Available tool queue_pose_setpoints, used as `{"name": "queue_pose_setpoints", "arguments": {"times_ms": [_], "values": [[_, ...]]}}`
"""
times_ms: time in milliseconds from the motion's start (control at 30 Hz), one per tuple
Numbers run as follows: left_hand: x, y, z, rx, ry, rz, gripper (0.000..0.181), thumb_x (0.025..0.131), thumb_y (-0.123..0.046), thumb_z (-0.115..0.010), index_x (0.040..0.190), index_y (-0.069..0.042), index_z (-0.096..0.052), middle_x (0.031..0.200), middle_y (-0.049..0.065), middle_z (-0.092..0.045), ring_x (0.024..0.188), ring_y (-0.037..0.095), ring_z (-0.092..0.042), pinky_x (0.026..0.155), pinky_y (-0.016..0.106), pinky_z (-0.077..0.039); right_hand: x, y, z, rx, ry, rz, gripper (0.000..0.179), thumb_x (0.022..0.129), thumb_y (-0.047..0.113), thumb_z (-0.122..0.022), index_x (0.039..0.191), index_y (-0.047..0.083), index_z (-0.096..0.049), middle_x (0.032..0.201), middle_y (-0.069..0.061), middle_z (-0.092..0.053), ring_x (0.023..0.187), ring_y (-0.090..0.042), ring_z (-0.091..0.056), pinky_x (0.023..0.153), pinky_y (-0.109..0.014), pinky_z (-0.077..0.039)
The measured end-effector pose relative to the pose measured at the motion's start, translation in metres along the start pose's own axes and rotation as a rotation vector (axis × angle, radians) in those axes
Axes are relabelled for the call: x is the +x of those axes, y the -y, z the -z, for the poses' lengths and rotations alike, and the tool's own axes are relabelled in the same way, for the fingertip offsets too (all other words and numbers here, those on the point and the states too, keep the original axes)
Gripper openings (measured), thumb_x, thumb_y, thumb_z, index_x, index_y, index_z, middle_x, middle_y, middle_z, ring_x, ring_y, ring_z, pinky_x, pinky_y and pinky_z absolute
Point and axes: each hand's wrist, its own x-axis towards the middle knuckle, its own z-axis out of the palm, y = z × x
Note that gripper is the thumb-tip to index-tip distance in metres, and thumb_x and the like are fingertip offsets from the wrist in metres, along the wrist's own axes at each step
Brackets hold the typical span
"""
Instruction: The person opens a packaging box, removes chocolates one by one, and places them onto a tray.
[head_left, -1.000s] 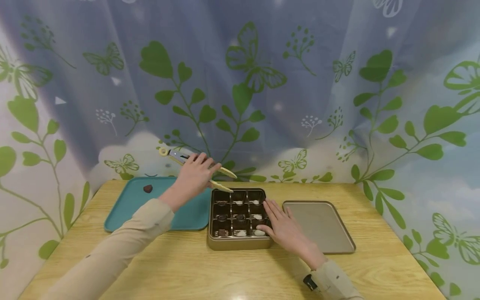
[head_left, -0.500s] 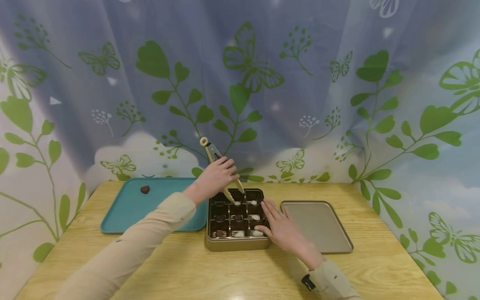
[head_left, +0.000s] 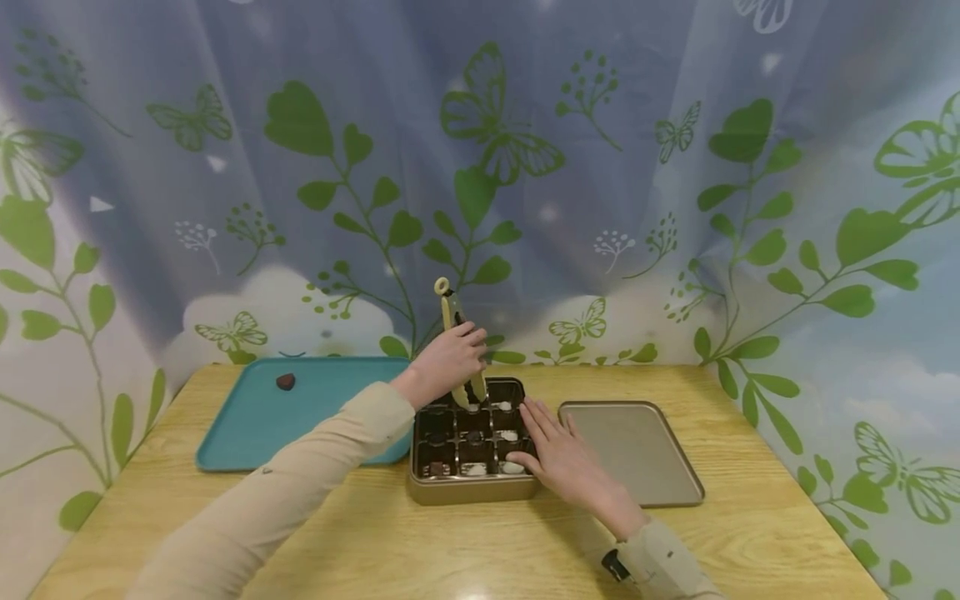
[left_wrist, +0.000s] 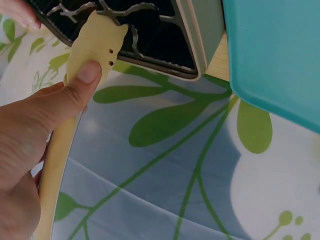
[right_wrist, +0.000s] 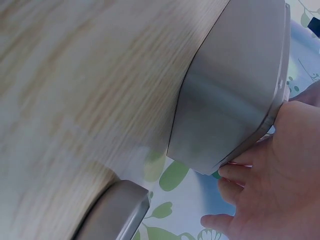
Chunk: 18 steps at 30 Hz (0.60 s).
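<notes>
My left hand (head_left: 450, 362) grips a pair of tongs (head_left: 448, 310) with pale yellow scalloped tips. Those tips (left_wrist: 97, 42) point down into the back middle compartment of a bronze tin box (head_left: 472, 492). Whether they pinch anything is hidden. The box has a dark divided insert, with brown and white pieces like chocolates in its compartments. With straight fingers, my right hand (head_left: 566, 458) rests on the box's right rim; the right wrist view shows it beside the tin's wall (right_wrist: 225, 100). One dark brown chocolate-like piece (head_left: 286, 382) lies on the teal tray (head_left: 251, 433) at left.
A flat bronze lid (head_left: 633, 454) lies right of the box, close to my right hand. The tray's right edge stands next to the box. A patterned curtain (head_left: 525, 250) hangs just behind the wooden table (head_left: 360, 533).
My left hand has carried the tongs right and turned them more upright, lowering the tips into the box. The spread tips have drawn closer together. My right hand has stayed on the rim.
</notes>
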Motion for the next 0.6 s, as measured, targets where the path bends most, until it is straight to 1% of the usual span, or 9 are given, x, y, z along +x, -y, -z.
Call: {"name": "queue_pose_setpoints", "arguments": {"times_ms": [133,300,400,500,600], "values": [[0.005,-0.005,-0.001,0.025,0.024,-0.017,0.023,0.096,-0.023,-0.071,0.116,-0.032,-0.077,0.127,-0.014,-0.067,0.127,0.015,-0.049,0.111,0.035,-0.035,-0.001,0.000,0.000,-0.011,-0.006,0.004,0.079,0.104,0.049,-0.048,0.160,0.000,-0.023,0.167,-0.018,-0.019,0.154,-0.034,-0.017,0.122,-0.061,-0.013],[0.009,-0.005,-0.002,0.004,0.040,-0.026,0.024,0.095,-0.022,-0.071,0.117,-0.032,-0.077,0.130,-0.014,-0.066,0.133,0.016,-0.048,0.114,0.035,-0.034,-0.001,0.000,0.000,-0.015,-0.006,0.003,0.079,0.104,0.049,-0.049,0.160,0.000,-0.022,0.167,-0.018,-0.018,0.154,-0.035,-0.019,0.121,-0.061,-0.014],[0.010,-0.003,-0.002,0.003,0.049,-0.048,0.025,0.095,-0.023,-0.072,0.118,-0.033,-0.076,0.131,-0.014,-0.065,0.135,0.016,-0.047,0.116,0.036,-0.033,-0.001,-0.001,0.000,-0.019,-0.001,0.001,0.080,0.104,0.050,-0.048,0.160,0.000,-0.022,0.167,-0.017,-0.018,0.154,-0.035,-0.020,0.121,-0.061,-0.016],[0.012,0.000,-0.002,0.034,0.058,-0.076,0.027,0.095,-0.024,-0.071,0.121,-0.034,-0.074,0.134,-0.016,-0.064,0.136,0.015,-0.046,0.117,0.037,-0.032,-0.002,-0.001,0.001,-0.018,0.008,0.000,0.080,0.104,0.052,-0.046,0.161,0.001,-0.021,0.168,-0.016,-0.016,0.154,-0.034,-0.018,0.121,-0.061,-0.017],[0.012,0.001,-0.003,0.059,0.039,-0.107,0.032,0.095,-0.024,-0.071,0.125,-0.036,-0.072,0.136,-0.017,-0.062,0.138,0.014,-0.045,0.119,0.037,-0.030,-0.002,0.000,0.002,-0.008,0.021,-0.007,0.081,0.104,0.053,-0.045,0.161,0.002,-0.019,0.168,-0.015,-0.014,0.155,-0.033,-0.016,0.121,-0.061,-0.016]]}}
